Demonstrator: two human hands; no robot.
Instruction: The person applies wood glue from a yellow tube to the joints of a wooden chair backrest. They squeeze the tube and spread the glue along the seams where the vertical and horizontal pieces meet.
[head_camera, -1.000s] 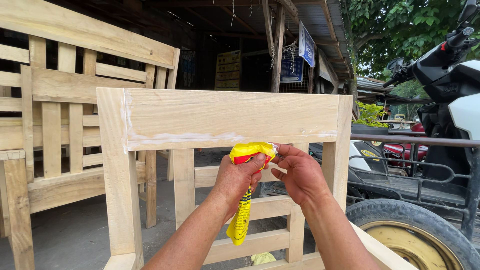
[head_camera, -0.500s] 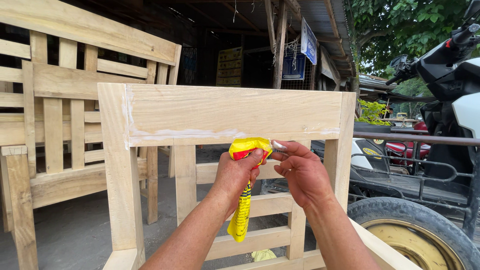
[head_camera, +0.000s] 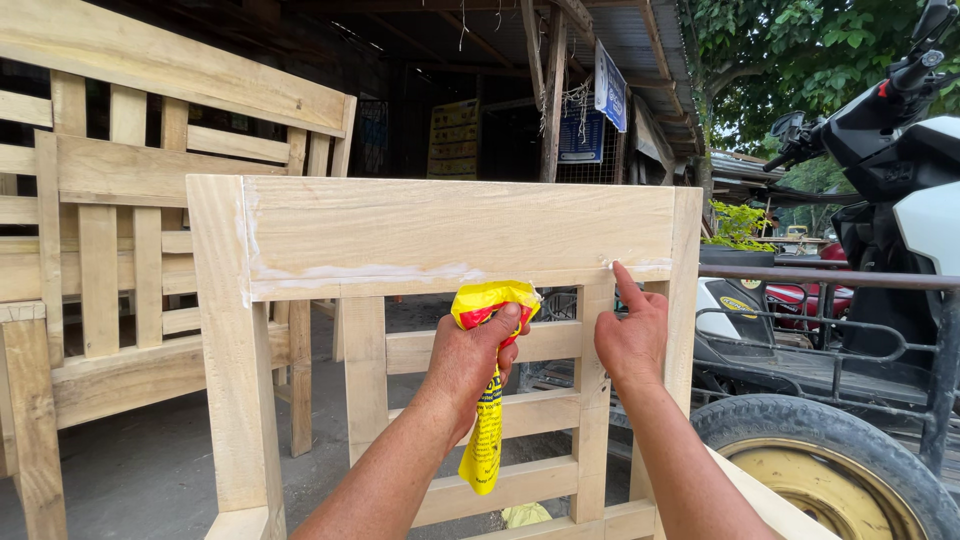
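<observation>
Yellow plastic, crumpled at the top and hanging down in a long strip, marks the pouch that the left hand holds. Its fingers are clenched around the pouch's upper part, thumb pressed on the red and yellow bunched end, just under the lower edge of the top rail of a pale wooden chair frame. The pouch sits near the centre of the view, in front of the frame's horizontal slats.

At three o'clock from the pouch, the right hand holds nothing; its forefinger is stretched up toward twelve o'clock, its tip touching the rail's lower edge near the right upright, while the other fingers are loosely curled. A whitish smear runs along the bottom of the rail from the left corner to about the middle, and a smaller patch shows by the fingertip.

At nine o'clock stands another slatted wooden piece. At three o'clock a parked motorbike sits behind a metal rail, and at five o'clock a tyre with a yellow rim shows.
</observation>
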